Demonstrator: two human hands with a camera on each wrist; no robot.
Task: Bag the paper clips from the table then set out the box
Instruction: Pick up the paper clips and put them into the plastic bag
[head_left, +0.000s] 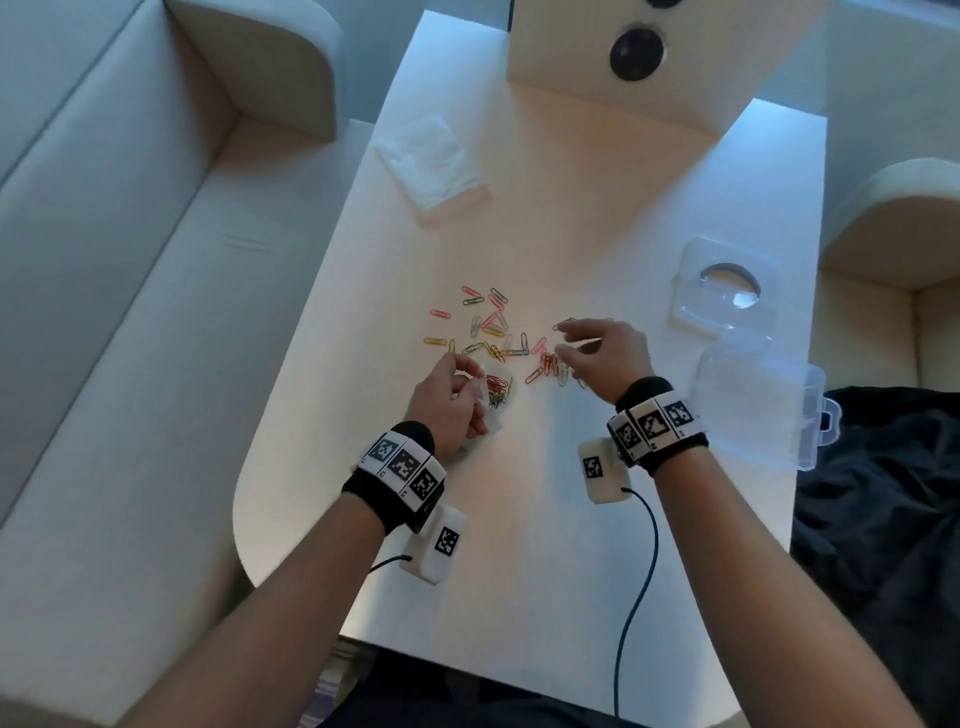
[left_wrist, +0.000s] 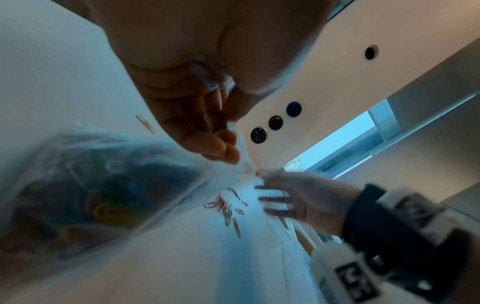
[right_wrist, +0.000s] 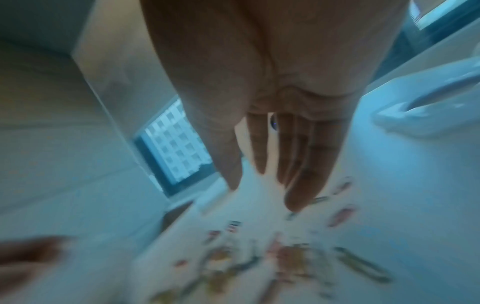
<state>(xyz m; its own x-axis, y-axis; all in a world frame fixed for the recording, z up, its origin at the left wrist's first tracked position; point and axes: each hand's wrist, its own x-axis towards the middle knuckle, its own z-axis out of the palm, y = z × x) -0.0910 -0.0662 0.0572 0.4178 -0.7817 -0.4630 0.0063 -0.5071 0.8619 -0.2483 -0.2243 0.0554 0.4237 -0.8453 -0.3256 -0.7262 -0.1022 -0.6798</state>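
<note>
Left hand (head_left: 451, 402) pinches bag (head_left: 494, 396) | clips inside | right hand (head_left: 602, 349) spread

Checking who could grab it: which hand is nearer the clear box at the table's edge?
Right. The right hand hovers over the clips just left of the box; the left hand holds the bag, farther left.

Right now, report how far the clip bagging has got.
Partly done. The clear bag, pinched in the left hand, already holds some clips. The right hand hovers open over the loose paper clips, many of which still lie on the table. The clear box sits by the right wrist, not yet set out.
</note>
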